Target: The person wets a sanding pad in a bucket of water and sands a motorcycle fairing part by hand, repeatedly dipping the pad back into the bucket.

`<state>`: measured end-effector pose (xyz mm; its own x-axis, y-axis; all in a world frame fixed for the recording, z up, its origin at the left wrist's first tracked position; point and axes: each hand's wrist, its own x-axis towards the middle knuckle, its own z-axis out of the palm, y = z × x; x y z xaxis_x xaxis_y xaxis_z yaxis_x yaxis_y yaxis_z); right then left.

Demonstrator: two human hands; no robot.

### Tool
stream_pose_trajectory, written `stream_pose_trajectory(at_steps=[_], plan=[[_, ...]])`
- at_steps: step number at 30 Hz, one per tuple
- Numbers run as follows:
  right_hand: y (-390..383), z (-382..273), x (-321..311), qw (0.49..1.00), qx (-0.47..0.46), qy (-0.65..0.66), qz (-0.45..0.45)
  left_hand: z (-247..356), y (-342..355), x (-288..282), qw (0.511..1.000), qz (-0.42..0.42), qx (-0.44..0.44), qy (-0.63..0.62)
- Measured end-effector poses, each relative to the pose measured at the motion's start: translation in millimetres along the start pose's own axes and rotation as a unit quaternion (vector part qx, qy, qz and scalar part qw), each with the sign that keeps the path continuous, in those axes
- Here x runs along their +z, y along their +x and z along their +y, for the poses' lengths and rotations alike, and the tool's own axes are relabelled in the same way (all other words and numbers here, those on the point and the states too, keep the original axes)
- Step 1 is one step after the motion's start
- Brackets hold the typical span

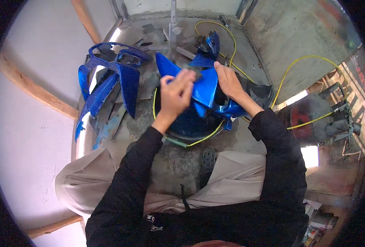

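Observation:
A glossy blue motorcycle body panel [206, 87] lies over a black round tub [190, 128] between my knees. My left hand [176, 97], partly blurred by motion, presses its fingers onto the panel's upper face. Under those fingertips is a dark grey-green patch, too blurred to make out. My right hand [231, 82] grips the panel's right side, its thumb and fingers round the edge. More blue plastic [232, 108] shows below the right hand, partly covered; I cannot tell whether it belongs to the same panel.
At the left, blue fairing pieces [127, 82] lean by the wall. Another blue part [209, 46] lies farther back on the concrete floor. A yellow hose [234, 39] runs along the right to a dark tank-like machine [314, 117]. A thin upright pipe [173, 24] stands at the back.

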<state>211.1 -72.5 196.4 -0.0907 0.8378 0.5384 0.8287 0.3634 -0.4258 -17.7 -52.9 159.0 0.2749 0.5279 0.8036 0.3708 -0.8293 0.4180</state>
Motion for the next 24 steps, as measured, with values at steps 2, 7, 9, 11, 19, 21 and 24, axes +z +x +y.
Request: stream_pose_trajectory(at_steps=[2,7,9,11,19,21,24], plan=[[5,-7,-2,0.999,0.011,0.017,-0.03,-30,9,-4,0.993,0.052,-0.098,0.048],[-4,17,-6,0.999,-0.043,-0.025,0.014,44,-15,2,0.992,-0.048,0.056,-0.107],[-4,22,-1,0.99,-0.119,-0.048,0.053,54,-16,-10,0.983,-0.092,0.094,-0.128],[-8,15,1,0.992,-0.108,-0.046,0.043,20,-13,-4,0.995,-0.047,0.052,-0.064],[0,6,-12,0.995,0.075,0.055,-0.036,39,-19,-4,0.999,-0.017,0.01,-0.025],[0,3,-13,0.995,0.068,0.066,-0.024,59,-24,-10,0.99,-0.047,0.068,-0.117],[-3,14,-2,0.998,-0.042,0.004,0.037,16,-6,-2,0.999,-0.001,0.046,-0.013]])
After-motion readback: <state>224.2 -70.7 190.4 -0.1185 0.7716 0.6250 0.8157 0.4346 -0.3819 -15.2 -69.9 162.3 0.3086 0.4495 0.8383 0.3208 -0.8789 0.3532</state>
